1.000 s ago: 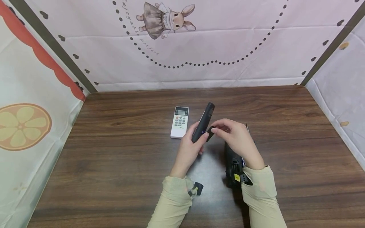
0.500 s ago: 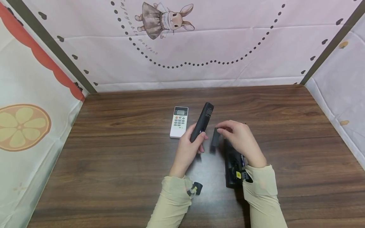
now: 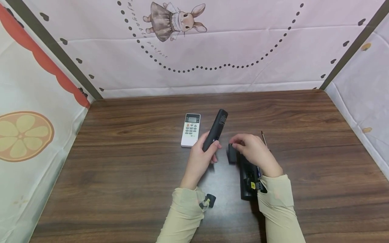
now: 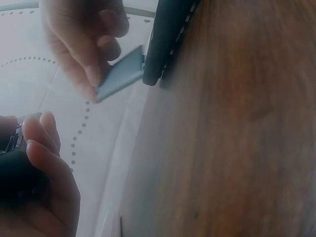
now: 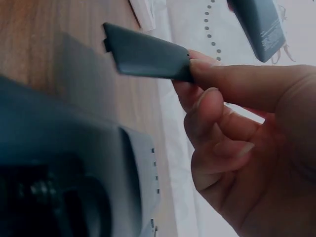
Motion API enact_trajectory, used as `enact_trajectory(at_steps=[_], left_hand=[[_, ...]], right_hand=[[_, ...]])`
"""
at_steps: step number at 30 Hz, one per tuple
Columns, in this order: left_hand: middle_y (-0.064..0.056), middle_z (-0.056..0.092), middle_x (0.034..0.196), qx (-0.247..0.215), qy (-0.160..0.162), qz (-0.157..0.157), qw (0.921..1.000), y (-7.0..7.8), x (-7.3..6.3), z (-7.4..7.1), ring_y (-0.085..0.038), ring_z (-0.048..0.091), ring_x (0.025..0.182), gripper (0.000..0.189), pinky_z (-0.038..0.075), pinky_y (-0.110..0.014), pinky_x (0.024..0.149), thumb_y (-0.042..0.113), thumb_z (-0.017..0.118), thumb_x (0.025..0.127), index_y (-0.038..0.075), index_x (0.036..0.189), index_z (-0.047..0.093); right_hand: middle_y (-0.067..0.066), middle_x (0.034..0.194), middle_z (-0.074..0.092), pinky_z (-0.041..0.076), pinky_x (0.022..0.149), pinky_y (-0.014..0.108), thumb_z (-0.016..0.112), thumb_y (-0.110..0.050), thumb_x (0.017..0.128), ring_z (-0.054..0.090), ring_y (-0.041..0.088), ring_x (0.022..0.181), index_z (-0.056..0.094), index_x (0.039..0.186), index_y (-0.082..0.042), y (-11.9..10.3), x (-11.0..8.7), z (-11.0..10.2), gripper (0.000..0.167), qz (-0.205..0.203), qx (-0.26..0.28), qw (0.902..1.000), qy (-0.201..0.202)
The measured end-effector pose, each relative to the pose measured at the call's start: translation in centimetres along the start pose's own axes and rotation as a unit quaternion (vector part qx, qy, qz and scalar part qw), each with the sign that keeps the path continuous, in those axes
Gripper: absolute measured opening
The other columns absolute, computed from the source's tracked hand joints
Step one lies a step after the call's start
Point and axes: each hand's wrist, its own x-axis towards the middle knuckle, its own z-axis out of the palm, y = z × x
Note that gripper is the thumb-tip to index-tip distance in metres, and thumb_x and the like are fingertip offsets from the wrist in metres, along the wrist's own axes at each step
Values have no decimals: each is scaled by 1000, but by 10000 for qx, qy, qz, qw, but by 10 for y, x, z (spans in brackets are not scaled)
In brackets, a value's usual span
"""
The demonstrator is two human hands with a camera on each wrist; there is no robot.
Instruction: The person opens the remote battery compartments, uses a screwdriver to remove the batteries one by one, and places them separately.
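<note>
My left hand (image 3: 200, 160) grips a slim black remote control (image 3: 217, 128) by its lower end. The remote is tilted, with its far end raised and small print on the side facing up. To its right, my right hand (image 3: 256, 152) pinches a small black battery cover (image 5: 148, 57) by one end, between thumb and fingers. In the head view the cover (image 3: 232, 154) hangs just left of a larger black device (image 3: 247, 189) on the table. In the right wrist view the cover is apart from both remote and device. The remote's battery compartment is hidden by my left hand.
A white remote control (image 3: 191, 130) with a small screen lies behind my left hand. A thin rod (image 3: 264, 138) sticks out beyond my right hand, partly hidden. The wooden table (image 3: 121, 168) is bordered by printed cloth walls.
My right hand has drawn the battery cover away from the remote, to the right, and lowered it beside the black device. The remote has turned slightly in my left hand, showing its print.
</note>
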Motion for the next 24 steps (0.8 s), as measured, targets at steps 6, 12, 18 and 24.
enact_trajectory(at_steps=[6,12,18,24], left_hand=[[-15,63,87,42,14,-45,10000,-1,0,0,-23,52,48,32,47,-33,48,20,56,89,16,120,51],[-16,63,87,57,35,-37,10000,-1,0,0,-23,52,47,32,47,-33,47,20,56,88,15,120,51],[-18,63,88,43,12,-81,10000,0,1,1,-22,52,47,33,46,-31,48,20,56,89,14,121,50],[-17,63,88,106,7,-111,9999,0,1,2,-23,52,48,34,47,-32,48,21,56,89,15,121,50]], right_hand=[[1,92,64,45,67,35,60,-11,85,56,16,78,66,97,-14,3,1,3,14,10,-16,9998,-185],[0,86,61,45,65,34,59,-9,85,54,15,74,65,98,-13,4,2,4,15,47,-15,9993,-359],[0,81,59,44,64,32,61,-11,84,53,15,72,65,97,-14,4,2,5,14,183,-110,9986,-492],[-1,79,59,44,61,31,62,-12,84,53,13,67,64,99,-12,4,1,6,16,209,-147,9977,-623]])
